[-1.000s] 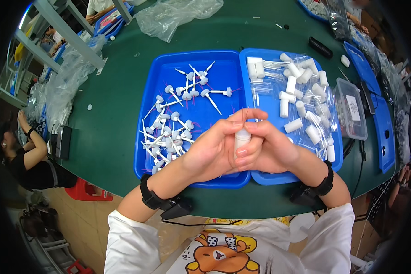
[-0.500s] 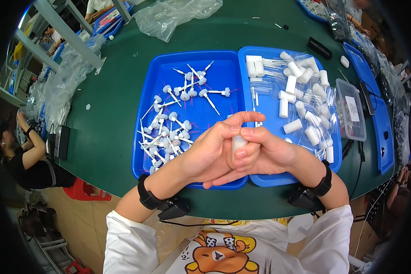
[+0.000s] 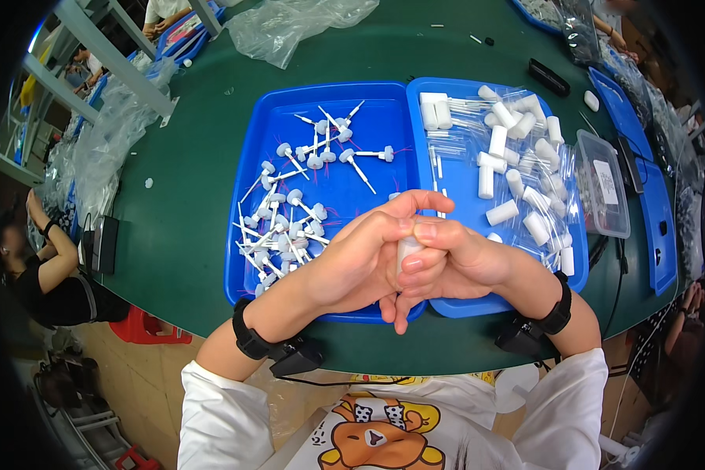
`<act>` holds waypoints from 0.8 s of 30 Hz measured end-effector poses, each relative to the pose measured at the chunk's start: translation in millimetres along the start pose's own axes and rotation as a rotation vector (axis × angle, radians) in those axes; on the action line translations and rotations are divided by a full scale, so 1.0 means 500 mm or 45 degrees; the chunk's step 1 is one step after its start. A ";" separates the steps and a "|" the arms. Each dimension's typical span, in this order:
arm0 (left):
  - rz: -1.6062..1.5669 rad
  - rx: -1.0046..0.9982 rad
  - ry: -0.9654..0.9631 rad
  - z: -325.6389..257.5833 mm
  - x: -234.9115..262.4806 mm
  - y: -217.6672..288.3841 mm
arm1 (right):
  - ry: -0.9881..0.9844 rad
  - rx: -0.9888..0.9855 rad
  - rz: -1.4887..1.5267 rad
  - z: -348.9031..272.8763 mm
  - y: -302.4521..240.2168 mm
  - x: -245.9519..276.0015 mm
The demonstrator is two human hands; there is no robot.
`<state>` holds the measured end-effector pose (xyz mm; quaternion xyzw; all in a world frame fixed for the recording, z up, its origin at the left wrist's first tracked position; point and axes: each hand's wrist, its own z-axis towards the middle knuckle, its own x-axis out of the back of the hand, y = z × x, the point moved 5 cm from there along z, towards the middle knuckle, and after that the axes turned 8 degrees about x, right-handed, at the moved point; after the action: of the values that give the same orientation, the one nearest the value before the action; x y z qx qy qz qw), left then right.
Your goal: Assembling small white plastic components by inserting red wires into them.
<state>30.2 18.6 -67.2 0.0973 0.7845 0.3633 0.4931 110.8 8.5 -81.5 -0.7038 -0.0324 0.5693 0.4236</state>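
Observation:
Over the near edges of two trays, my left hand (image 3: pixel 368 254) and my right hand (image 3: pixel 454 254) are closed together around a white cylinder (image 3: pixel 406 248). Both thumbs press at its top end, and fingers wrap its side. Its lower end is hidden in my hands. The dark blue tray (image 3: pixel 290 102) on the left bears several small parts with grey round heads, white stems and thin red wires (image 3: pixel 282 235). In the lighter blue tray (image 3: pixel 462 196) on the right lie several white cylinders (image 3: pixel 502 214) and clear thin tubes (image 3: pixel 452 146).
A clear plastic box (image 3: pixel 601 184) stands right of the trays, near a black case (image 3: pixel 548 79). Clear plastic bags lie at the back (image 3: pixel 290 31) and the left (image 3: pixel 106 129) of the green table (image 3: pixel 188 180). Grey metal posts (image 3: pixel 137 66) rise at the far left. A co-worker (image 3: pixel 51 258) sits at the left.
Fingers below the cylinder have shifted, now pointing downward instead of left. Both hands stay clasped on the cylinder in nearly the same place.

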 end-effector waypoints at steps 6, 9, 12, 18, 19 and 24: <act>-0.134 -0.058 -0.128 0.002 0.003 -0.001 | 0.067 -0.049 -0.037 0.003 -0.004 -0.008; -0.408 -0.322 -0.372 0.009 0.013 0.004 | 0.197 -0.072 -0.019 0.012 -0.006 -0.003; -0.224 -0.367 -0.081 0.010 0.019 0.012 | 0.085 0.162 0.082 0.006 -0.016 0.012; -0.173 -0.429 0.022 0.013 0.005 0.027 | 0.352 0.260 -0.304 0.007 -0.040 0.011; -0.102 -0.439 0.086 0.012 0.005 0.029 | 0.351 0.259 -0.305 0.010 -0.041 -0.002; -0.209 -0.372 -0.121 0.012 0.006 0.030 | 0.489 0.291 -0.687 -0.008 -0.043 0.023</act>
<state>30.8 33.9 -61.1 -0.0229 0.7043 0.4271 0.5666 127.6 26.2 -76.8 -0.7122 -0.0730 0.2940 0.6333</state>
